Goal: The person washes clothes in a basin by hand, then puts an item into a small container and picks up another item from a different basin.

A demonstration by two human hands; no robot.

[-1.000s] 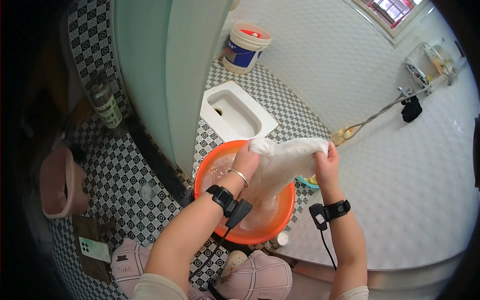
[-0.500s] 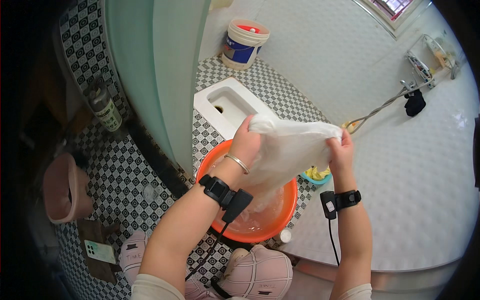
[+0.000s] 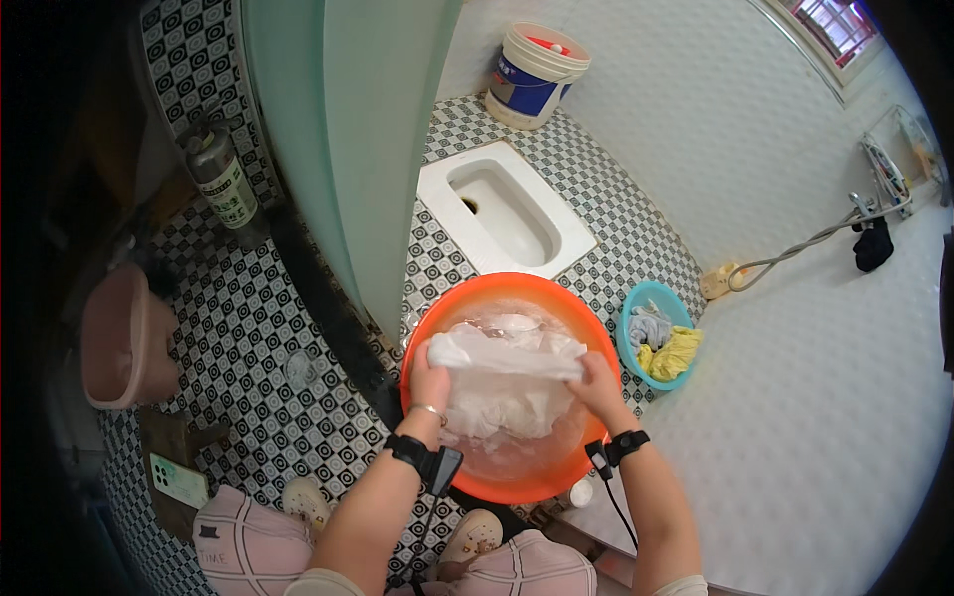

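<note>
A wet white cloth is stretched between my two hands, its lower part lying in the water of an orange basin. My left hand grips its left end and my right hand its right end. Both hands are closed and hang over the basin. Whether the cloth is a garment I cannot tell. To the right of the basin stands a small turquoise basin holding grey and yellow cloths.
A white squat toilet lies beyond the basin, with a lidless-looking bucket at the wall behind. On the left are a green partition, a spray-type metal cylinder, a pink tub, and a phone on a wooden stool.
Both hands have come down with the white cloth from above the basin's far side, and its lower part now rests in the water. The view has shifted, showing the turquoise basin fully.
</note>
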